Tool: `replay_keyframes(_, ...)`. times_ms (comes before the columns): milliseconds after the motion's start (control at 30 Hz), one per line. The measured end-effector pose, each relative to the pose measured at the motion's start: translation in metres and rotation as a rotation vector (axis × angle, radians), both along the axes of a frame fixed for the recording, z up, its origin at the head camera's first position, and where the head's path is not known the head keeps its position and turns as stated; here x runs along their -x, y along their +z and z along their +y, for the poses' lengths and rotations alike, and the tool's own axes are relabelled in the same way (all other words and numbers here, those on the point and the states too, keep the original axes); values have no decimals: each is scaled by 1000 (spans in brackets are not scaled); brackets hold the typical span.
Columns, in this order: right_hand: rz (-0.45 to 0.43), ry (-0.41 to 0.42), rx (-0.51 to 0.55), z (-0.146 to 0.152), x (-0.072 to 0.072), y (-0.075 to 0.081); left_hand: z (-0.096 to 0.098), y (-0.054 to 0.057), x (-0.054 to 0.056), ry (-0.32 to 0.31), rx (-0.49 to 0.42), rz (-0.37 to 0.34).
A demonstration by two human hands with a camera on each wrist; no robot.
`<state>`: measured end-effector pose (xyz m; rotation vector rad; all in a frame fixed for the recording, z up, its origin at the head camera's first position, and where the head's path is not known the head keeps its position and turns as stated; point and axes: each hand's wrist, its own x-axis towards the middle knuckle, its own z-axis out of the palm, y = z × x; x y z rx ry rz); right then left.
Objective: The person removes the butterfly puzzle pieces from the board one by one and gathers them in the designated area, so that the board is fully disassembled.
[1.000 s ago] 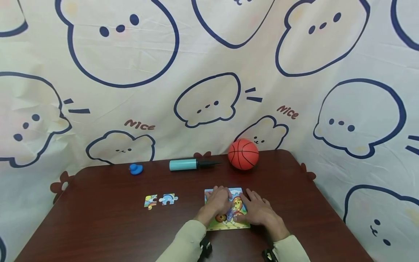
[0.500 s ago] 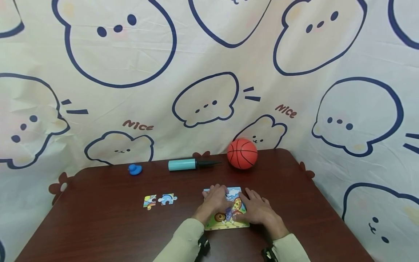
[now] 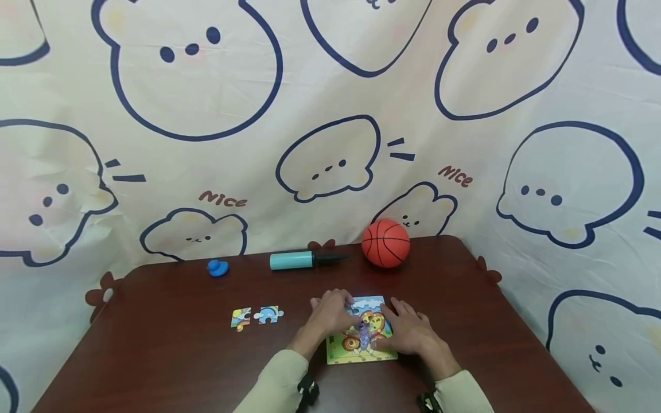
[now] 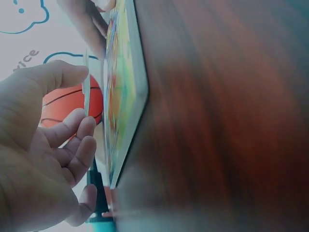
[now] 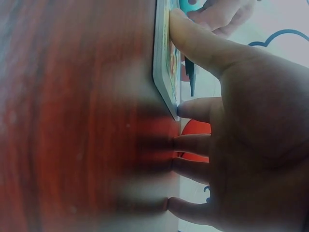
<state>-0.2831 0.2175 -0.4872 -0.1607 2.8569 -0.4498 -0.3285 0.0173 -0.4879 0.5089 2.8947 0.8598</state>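
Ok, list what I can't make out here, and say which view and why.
Face of the thin piece in the left hand: seen edge-on, left wrist view.
Upper left of the puzzle board: covered by the left hand, head view.
Its right edge: partly covered by the right hand, head view.
Fine print on the loose pieces: too small, head view.

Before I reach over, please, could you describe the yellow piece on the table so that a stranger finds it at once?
On the table, go left from the puzzle to the blue piece. The yellow piece lies just beyond; unlike its blue neighbour, it shows much yellow and a near-side knob.
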Motion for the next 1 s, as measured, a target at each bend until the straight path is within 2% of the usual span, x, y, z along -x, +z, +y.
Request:
replay_keyframes(167,7,-1,2,2,-2,0,-9,-1,-3,-7,3,29)
replay_keyframes(400,7,-8,9,1,-1,-1,-24,0,-2,4,26,81)
replay_keyframes(567,1,-18,8,-1,-1,0,-41,0,1,16,0,99)
replay_keyframes(800,14,-9,-2,0,-4,0,-68,-5,7,56,4,75)
replay_keyframes(1000,7,-13,-2,0,-1,-3,-91,-5,9,78,48,53)
